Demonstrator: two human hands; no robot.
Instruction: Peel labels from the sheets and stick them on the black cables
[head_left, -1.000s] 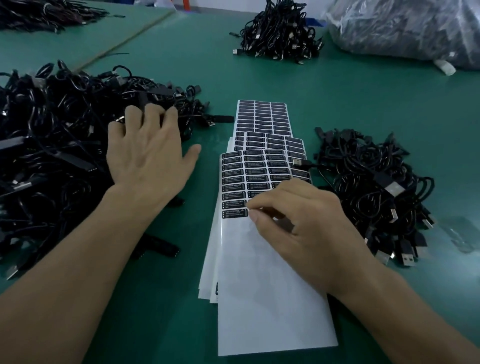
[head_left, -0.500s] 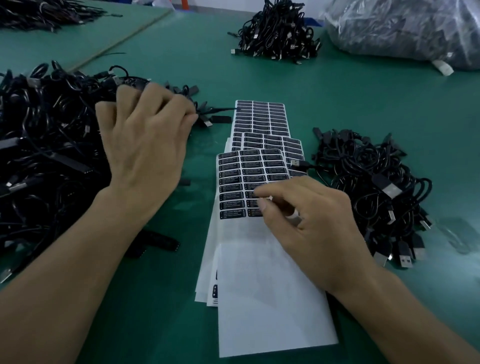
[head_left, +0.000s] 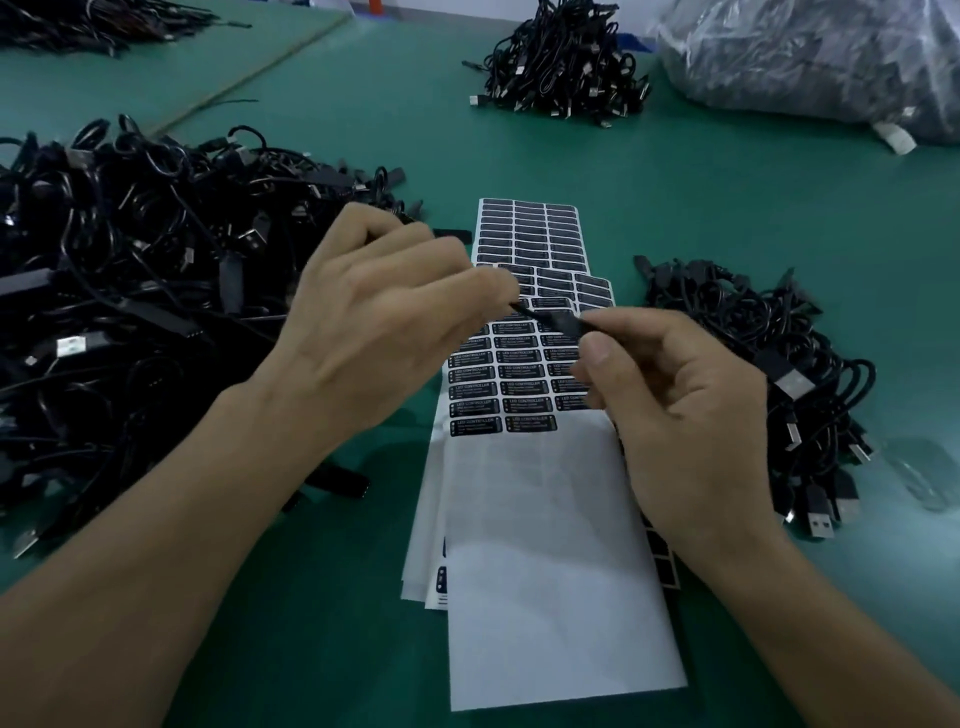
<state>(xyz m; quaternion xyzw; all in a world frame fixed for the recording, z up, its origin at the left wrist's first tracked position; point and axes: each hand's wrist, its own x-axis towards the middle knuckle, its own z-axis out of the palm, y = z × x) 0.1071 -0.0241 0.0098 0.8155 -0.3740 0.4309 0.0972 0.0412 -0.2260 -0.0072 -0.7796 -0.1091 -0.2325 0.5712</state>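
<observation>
Black cable (head_left: 553, 318) held up over the label sheets (head_left: 519, 387), clear of the worktop (head_left: 727, 208). Its long axis runs left to right, dipping slightly toward the right. Left hand (head_left: 384, 317) pinches the left end, fingers curled. Right hand (head_left: 685, 415) pinches the right end between thumb and forefinger. Cannot tell whether a peeled label sits under the right fingers. Judgement: both hands equally near, so the label goes on along that axis.

Green table (head_left: 727, 218) w/ diagonal seam (head_left: 249, 78), dim light.
</observation>
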